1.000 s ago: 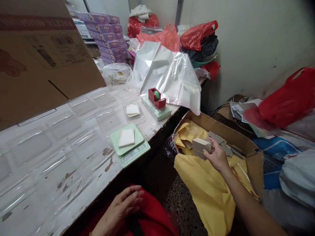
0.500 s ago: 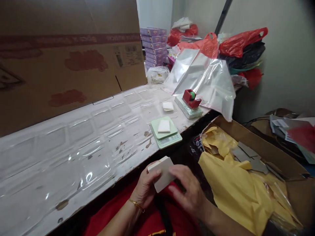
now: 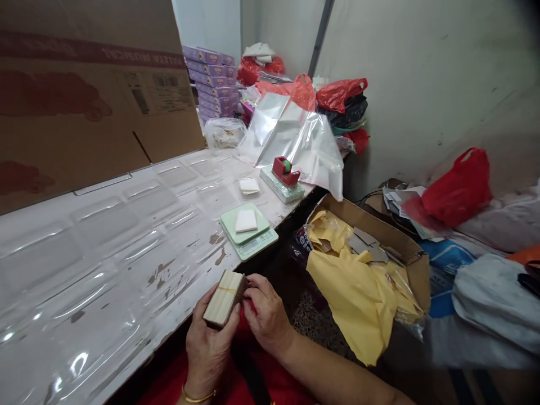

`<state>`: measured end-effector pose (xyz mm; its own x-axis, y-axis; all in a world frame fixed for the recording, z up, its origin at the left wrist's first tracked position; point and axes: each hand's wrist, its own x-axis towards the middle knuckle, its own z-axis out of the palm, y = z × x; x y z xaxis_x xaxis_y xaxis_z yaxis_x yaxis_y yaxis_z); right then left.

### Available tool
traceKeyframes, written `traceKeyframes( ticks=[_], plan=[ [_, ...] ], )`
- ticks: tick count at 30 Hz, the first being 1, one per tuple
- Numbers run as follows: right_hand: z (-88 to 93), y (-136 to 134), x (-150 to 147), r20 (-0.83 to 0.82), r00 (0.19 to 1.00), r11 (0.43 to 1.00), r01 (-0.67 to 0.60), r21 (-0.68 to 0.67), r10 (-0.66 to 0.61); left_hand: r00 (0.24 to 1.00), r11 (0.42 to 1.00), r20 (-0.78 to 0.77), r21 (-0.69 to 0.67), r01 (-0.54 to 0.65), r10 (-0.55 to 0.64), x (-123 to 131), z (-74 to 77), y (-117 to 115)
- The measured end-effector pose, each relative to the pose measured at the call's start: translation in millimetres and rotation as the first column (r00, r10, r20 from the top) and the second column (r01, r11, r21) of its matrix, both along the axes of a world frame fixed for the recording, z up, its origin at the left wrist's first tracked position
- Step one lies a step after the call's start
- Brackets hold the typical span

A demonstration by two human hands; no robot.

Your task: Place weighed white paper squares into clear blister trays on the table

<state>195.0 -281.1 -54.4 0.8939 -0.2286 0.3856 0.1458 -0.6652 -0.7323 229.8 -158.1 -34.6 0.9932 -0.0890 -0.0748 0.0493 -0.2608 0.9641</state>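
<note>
Stack (image 3: 223,301) of pale cards, yellow band (image 3: 228,289) round it, is in the left hand (image 3: 206,344), held above the lap by the table's near edge. Left fingers closed on it — thumb along the near right side, other fingers along the left. Stack tilted, layered edges facing up.

Right hand (image 3: 270,315) at the stack's right side, fingers curled in, fingertips close together; can't tell whether they grip the band, a card or nothing. Gold bracelet (image 3: 200,396) on left wrist, red clothing below.

Just past the hands, on the white table (image 3: 274,216): green scale (image 3: 258,241) near the edge, white pad (image 3: 246,221) lying on its plate. Beyond it, a small white wad (image 3: 248,186) on clear plastic. Clear trays (image 3: 99,219) cover the left part of the table. Red tape dispenser (image 3: 291,176) sits on a wrapped block (image 3: 282,191) — clear bags (image 3: 295,140) spread behind.

Right of the table, lower: open box (image 3: 415,278) with grey boards (image 3: 366,241) and yellow paper (image 3: 350,306) hanging over its side. Back left: big carton (image 3: 97,138), purple boxes (image 3: 216,84) piled beyond. Red bag (image 3: 459,188) far right.
</note>
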Motion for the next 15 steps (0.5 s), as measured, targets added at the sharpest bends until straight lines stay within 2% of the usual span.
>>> traceKeyframes(
  ticks=[2, 4, 7, 10, 12, 15],
  plan=[
    [-0.9, -1.3, 1.2, -0.004, 1.000, 0.997, 0.001, -0.074, -0.001, 1.000, 0.999, 0.004, 0.042, -0.004, 0.004, -0.7, 3.6, -2.4],
    [-4.4, -1.0, 3.5, -0.016, 1.000, 0.997, -0.013, -0.073, 0.012, 0.999, 0.996, -0.027, 0.075, -0.044, 0.046, -1.3, 6.9, -4.1],
    [-10.0, 2.4, 8.3, -0.013, 1.000, 1.000, 0.011, 0.015, -0.011, 0.994, 0.987, -0.044, 0.129, -0.097, 0.103, -0.2, 7.6, -3.7],
    [-7.3, 5.0, 11.8, -0.015, 1.000, 0.981, 0.017, 0.191, -0.015, 0.989, 0.986, -0.009, 0.079, -0.148, 0.149, 5.9, 1.9, 0.9],
    [0.6, 2.4, 12.6, -0.053, 0.996, 0.926, -0.048, 0.375, 0.073, 0.986, 0.985, -0.065, -0.060, -0.160, 0.156, 11.9, -3.2, 5.8],
    [13.6, -8.3, 14.5, -0.143, 0.926, 0.763, -0.192, 0.617, 0.349, 0.967, 0.939, -0.249, -0.318, -0.129, 0.049, 19.3, -9.3, 14.3]
  ],
)
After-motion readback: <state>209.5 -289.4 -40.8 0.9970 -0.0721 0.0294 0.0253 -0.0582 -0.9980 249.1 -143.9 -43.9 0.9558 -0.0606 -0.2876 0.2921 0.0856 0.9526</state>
